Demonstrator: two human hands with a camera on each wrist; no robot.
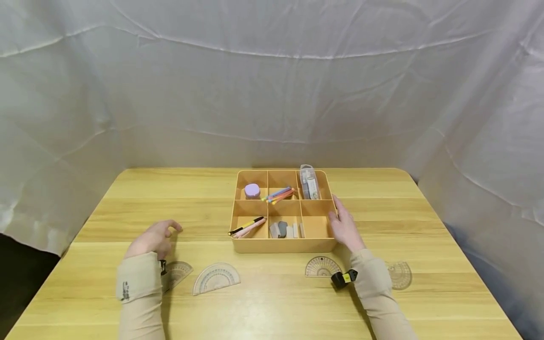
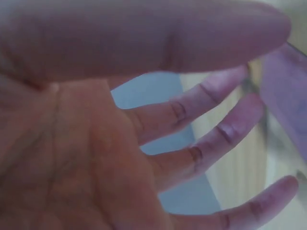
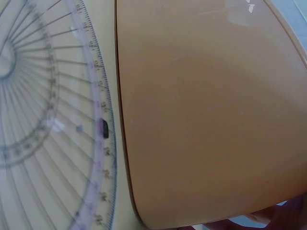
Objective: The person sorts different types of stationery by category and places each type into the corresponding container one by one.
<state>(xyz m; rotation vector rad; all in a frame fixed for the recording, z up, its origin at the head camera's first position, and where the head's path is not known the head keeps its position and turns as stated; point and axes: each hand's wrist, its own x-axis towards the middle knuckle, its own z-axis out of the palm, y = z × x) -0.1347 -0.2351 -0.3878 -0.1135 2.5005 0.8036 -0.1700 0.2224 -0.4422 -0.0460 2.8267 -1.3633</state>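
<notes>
A tan organizer box (image 1: 284,245) with several compartments stands on the table. At its right side, my right hand (image 1: 346,229) grips the wall, the thumb near the rim. The right wrist view shows the box's outer wall (image 3: 211,115) up close, with fingertips at the lower edge. My left hand (image 1: 153,240) hovers over or rests near the table left of the box, fingers loosely bent and holding nothing; its palm (image 2: 72,148) fills much of the left wrist view. A clear protractor (image 1: 323,267) lies in front of the box, below my right hand.
More protractors lie along the front: one (image 1: 216,278) at centre left, one (image 1: 178,271) by the left wrist, one (image 1: 400,275) beyond the right sleeve. The box holds pens (image 1: 246,227), erasers (image 1: 282,229), coloured sticks (image 1: 279,194), a purple-lidded container (image 1: 252,191) and a clear case (image 1: 309,182).
</notes>
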